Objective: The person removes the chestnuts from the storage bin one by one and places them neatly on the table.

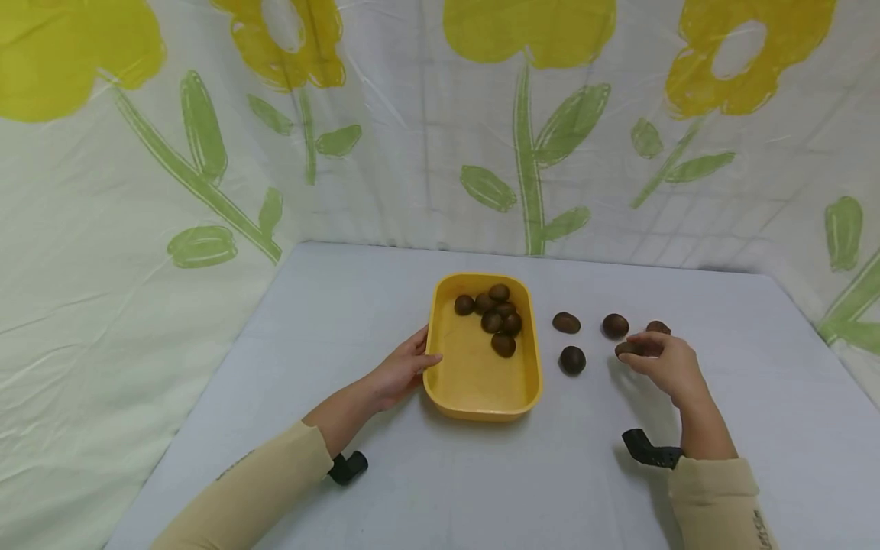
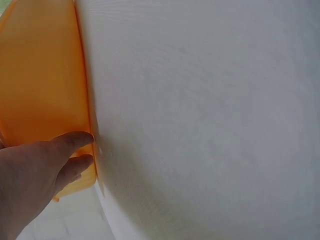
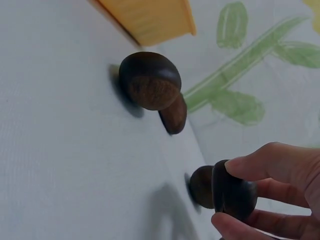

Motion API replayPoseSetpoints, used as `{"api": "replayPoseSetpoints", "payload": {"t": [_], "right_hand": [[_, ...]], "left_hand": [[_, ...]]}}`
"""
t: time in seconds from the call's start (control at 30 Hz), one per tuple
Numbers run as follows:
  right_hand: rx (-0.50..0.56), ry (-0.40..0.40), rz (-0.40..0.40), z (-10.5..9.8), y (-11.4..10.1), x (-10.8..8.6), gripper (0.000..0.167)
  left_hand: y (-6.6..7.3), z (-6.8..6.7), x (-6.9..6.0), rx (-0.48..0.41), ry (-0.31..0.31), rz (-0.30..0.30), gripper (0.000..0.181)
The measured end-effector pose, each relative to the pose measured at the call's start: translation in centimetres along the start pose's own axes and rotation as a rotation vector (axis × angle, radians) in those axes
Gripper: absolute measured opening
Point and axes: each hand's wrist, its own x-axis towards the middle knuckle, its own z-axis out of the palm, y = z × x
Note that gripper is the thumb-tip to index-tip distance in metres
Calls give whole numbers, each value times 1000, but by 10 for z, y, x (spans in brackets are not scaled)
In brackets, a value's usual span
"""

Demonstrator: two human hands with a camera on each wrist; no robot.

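A yellow plastic tray [image 1: 467,382] stands mid-table with several brown chestnuts [image 1: 504,344] gathered toward its far right part. My left hand [image 1: 402,370] grips its left side, thumb over the rim; the left wrist view shows the fingers against the outer wall. To the right of the tray, my right hand [image 1: 663,363] pinches a chestnut [image 3: 232,192] between thumb and fingers, above the table. Near that hand lie a round chestnut [image 1: 615,326] and another chestnut [image 1: 658,328], partly hidden by the fingers. Closer to the tray are a flatter chestnut [image 1: 567,322] and a dark round chestnut [image 1: 573,360].
A pale cloth covers the table [image 1: 289,321]. Behind it hangs a white curtain [image 1: 399,153] printed with yellow flowers and green leaves. Black wrist mounts [image 1: 649,451] stick out from both forearms.
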Motion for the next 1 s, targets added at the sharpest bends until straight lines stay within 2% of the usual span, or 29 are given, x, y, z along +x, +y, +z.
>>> {"api": "replayPoseSetpoints", "payload": {"t": [0.27,0.6,1.0], "right_hand": [[-28,-55,22,6,6,-2,49],[-29,-60,5,12,9,-2,42],[-58,-86,21,13,8,-1,48]], "left_hand": [[0,0,0,-7,4,-6,64],[-1,1,2,-21,-2,6,65],[-1,1,2,-22,9,7,64]]}}
